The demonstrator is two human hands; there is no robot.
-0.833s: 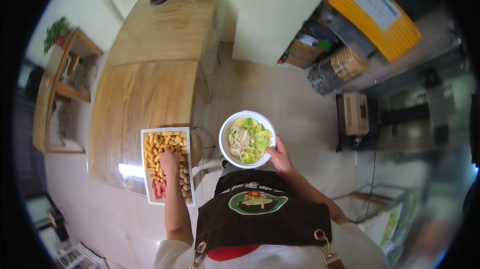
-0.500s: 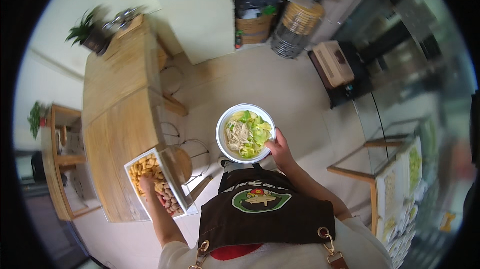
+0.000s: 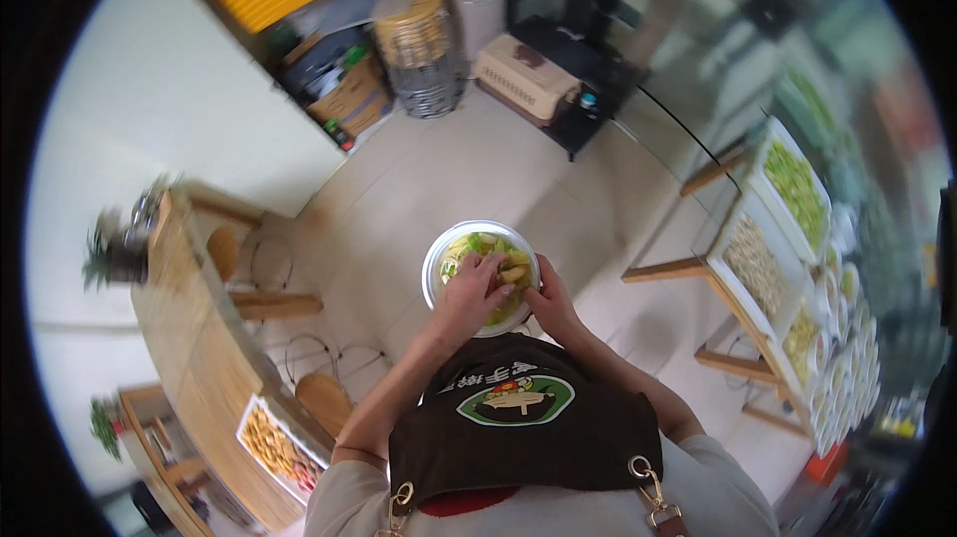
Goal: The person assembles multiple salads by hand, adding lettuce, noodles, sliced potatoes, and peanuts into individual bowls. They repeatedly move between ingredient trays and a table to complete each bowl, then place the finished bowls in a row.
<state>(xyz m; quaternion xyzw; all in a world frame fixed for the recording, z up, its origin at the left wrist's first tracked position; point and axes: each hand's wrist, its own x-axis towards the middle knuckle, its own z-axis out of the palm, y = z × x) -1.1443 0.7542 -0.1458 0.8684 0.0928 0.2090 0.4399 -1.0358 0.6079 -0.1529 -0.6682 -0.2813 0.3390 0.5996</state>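
A white bowl (image 3: 430,276) with leafy greens and pale noodle-like shreds is held in front of my apron. My right hand (image 3: 554,304) grips its right rim, thumb over the edge. Over the bowl's middle, my left hand (image 3: 469,294) reaches in with curled fingers around a few golden-yellow food pieces (image 3: 514,275), which look like fried tofu. My fingers cover part of the greens and most of the shreds. At lower left, a white tray (image 3: 242,429) on the wooden table holds more golden pieces (image 3: 267,440) and pinkish-brown ones.
The wooden table (image 3: 194,358) runs along the left, with stools (image 3: 324,402) beside it. At right, a wooden rack (image 3: 743,323) carries trays of greens (image 3: 795,193) and pale shreds (image 3: 755,263), plus several filled bowls (image 3: 837,367). A beige pet carrier (image 3: 528,78) stands ahead.
My left hand has left the tray and come over the bowl with golden pieces. My body has turned right, bringing the rack further into view. The right hand still holds the bowl.
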